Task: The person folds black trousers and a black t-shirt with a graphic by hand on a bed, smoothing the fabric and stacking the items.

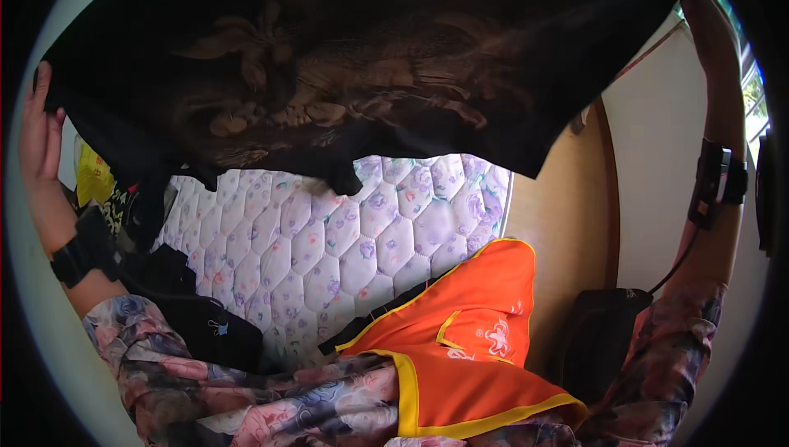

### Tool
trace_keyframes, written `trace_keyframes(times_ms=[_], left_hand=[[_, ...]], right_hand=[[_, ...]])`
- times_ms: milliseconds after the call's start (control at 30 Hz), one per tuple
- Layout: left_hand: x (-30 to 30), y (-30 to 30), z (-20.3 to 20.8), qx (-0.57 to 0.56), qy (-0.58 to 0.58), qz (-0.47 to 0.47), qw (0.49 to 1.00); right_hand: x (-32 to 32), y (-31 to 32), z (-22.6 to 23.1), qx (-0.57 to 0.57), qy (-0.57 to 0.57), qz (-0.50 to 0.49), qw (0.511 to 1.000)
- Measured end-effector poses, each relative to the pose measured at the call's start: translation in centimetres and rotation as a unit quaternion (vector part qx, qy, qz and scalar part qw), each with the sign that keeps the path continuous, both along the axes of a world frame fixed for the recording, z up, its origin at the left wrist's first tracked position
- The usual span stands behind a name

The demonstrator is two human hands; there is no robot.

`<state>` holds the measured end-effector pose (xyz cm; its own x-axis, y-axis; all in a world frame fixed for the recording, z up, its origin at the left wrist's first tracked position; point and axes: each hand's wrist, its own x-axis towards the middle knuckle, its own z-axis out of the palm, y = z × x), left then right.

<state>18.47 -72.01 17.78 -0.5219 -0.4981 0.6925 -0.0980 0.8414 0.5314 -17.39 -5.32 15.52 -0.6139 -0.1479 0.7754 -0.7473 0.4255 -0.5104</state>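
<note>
A wide black garment (394, 61) with a brown printed picture is stretched across the upper part of the view, held up before me. At the far left, my left hand (41, 135) is closed on its edge, with fingers and thumb partly showing. My right hand (697, 16) grips the opposite upper corner at the far right; its fingertips are mostly hidden by the cloth and the dark rim. The lower edge hangs unevenly above a quilted floral mattress (329, 241). An orange cloth piece (468, 389) with yellow trim and a white flower print lies across my lap.
Dark clothes (205, 328) with a small blue clip lie at the lower left. Beyond them is a yellow bag (94, 172). A black pouch (604, 328) with a cable sits at my right. Wooden flooring (567, 217) borders the mattress, beside a white wall (662, 143).
</note>
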Motion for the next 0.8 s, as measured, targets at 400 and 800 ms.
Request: trace_keyframes(times_ms=[400, 800], left_hand=[[-13.6, 3.8, -2.3, 0.342, -0.059, -0.275, 0.896], [-22.4, -0.6, 3.9, 0.191, 0.279, -0.256, 0.906]], right_hand=[[-1.9, 5.6, -1.3, -0.032, -0.205, -0.120, 0.971], [-5.0, -2.7, -1.3, -0.300, -0.142, 0.061, 0.941]])
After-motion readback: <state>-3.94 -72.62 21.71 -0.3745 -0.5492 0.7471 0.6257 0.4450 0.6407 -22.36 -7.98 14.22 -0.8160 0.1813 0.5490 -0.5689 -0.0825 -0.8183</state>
